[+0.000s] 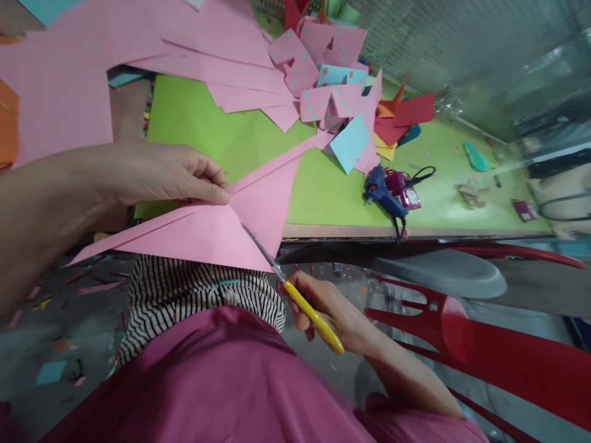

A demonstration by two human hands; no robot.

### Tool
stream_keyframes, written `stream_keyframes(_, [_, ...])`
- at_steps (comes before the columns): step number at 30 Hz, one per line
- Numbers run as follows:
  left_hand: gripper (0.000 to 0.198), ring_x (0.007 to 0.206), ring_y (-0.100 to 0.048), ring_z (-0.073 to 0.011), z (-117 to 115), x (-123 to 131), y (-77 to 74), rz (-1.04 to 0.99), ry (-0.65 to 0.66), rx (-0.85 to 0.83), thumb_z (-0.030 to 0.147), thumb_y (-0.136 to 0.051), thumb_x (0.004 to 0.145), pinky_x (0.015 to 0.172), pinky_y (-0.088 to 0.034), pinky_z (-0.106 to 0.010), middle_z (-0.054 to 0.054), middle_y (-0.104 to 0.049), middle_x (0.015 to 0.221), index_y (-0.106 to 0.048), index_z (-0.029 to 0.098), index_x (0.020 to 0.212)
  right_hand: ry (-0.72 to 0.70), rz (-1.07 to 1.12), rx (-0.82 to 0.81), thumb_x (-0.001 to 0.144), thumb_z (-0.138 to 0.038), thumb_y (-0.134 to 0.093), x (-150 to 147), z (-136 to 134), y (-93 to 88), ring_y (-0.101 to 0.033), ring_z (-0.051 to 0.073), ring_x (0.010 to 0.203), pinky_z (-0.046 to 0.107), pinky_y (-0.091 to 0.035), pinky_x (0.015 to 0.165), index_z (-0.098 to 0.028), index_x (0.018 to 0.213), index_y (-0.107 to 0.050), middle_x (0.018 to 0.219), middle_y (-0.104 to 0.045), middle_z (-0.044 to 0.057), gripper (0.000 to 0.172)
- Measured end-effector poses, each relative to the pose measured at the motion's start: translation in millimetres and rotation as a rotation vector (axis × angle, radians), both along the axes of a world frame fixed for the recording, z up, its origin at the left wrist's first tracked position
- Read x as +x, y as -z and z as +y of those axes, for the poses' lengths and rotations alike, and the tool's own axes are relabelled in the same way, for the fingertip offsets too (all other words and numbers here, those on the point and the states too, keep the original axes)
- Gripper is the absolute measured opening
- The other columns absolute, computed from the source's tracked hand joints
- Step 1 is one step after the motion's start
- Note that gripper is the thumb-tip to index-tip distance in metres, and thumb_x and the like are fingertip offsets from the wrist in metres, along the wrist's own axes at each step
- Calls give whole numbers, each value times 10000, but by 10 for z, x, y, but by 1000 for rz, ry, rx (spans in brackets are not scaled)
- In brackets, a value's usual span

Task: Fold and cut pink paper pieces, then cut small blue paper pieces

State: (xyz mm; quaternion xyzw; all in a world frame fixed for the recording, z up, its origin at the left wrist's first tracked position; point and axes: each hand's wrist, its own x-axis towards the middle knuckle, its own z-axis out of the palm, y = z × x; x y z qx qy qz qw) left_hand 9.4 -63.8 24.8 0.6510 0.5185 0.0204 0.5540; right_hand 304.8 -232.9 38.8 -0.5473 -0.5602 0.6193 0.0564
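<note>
A piece of pink paper (203,234) is pinched between the thumb and fingers of my left hand (184,178), at the front edge of the green table. It has long slits and creases, and its lower part hangs over my lap. My right hand (323,307) grips a pair of scissors (309,311) with yellow handles. Their metal blades point up and left and lie on the paper, close to a line between its two halves. How far the blades are apart I cannot make out.
Large pink sheets (184,31) cover the table's back left. Dotted pink cut-outs (318,67) and a light blue square (351,144) lie behind the paper. A blue glue gun (385,194) rests at the table edge. Red (521,351) and grey (443,274) chairs stand at right.
</note>
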Motion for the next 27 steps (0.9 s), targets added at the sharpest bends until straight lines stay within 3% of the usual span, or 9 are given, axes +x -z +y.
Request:
stream_keyframes(7, [421,971,-640,-223,-32,27,3,14,-8,-9,526,-700,742,929,-466,-316,31,-681,831,-745,194,996,-11,9,-14,900,-354,-616,-5,20,2,-593,103,520,203,-437,495,-240,876,-471,589,-591,-79,186])
stream_keyframes(13, [418,894,-642,-220,-126,77,-46,-21,7,-17,556,-707,718,851,-487,-309,27,-679,778,-746,208,945,-23,21,-16,882,-349,-649,-55,55,-26,-583,100,532,206,-453,523,-239,864,-476,582,-590,-83,206])
stream_keyframes(21, [361,878,-655,-237,-149,99,-106,-46,-27,-59,530,-748,679,776,-493,-289,4,-704,789,-747,231,880,8,24,17,938,-597,-622,-65,13,20,-544,94,499,206,-397,456,-237,825,-475,583,-582,-64,405])
stream_keyframes(27, [348,859,-636,-199,-151,97,-127,-83,-68,-76,520,-683,773,821,-498,-301,10,-662,751,-747,195,880,5,31,1,936,-442,-622,-40,0,47,-553,94,514,204,-422,483,-235,858,-478,597,-571,-74,264])
